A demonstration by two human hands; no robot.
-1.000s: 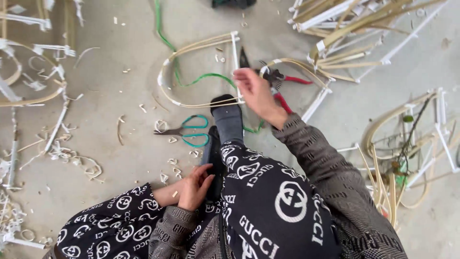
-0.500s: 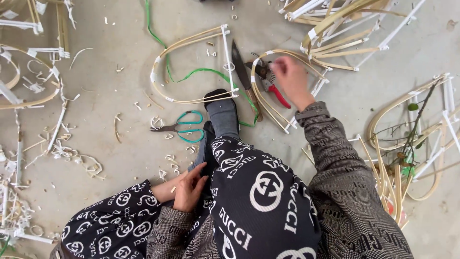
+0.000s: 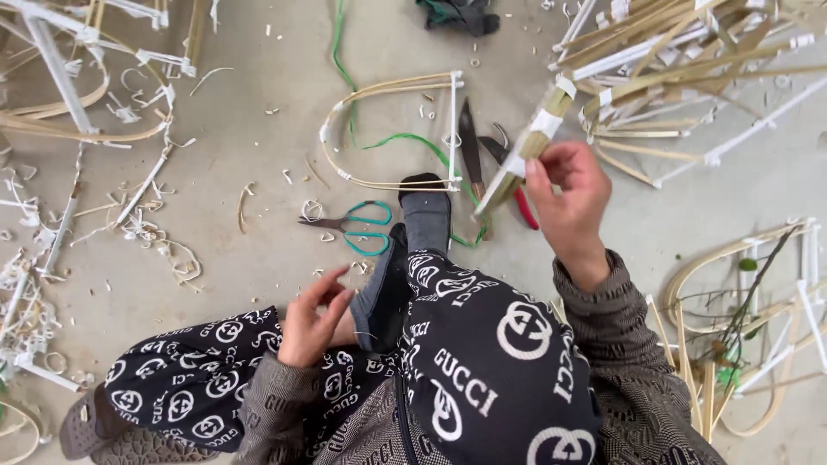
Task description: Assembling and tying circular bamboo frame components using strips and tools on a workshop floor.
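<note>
One person sits on the grey concrete floor, two hands in view, well apart. The right hand is raised and clamped around one bundle of thin tan bamboo strips bound with white tape; the bundle tilts, lower end pointing down toward the floor, upper end toward the pile at top right. The left hand rests low by the patterned black-and-white trouser leg, fingers loosely curled and half open, holding nothing I can make out.

On the floor ahead:
- one pair of scissors with teal handles, blades pointing left
- one D-shaped bamboo frame with white tape joints
- one green cord running down through the frame
- one dark-bladed knife, just beside a red-handled cutter
- one dark sock foot, touching the frame's lower edge

The pile of taped bamboo frames at top right can't be counted. More frames lie at the right edge and top left. Pale shavings are scattered on the left. No packages or signs are readable.
</note>
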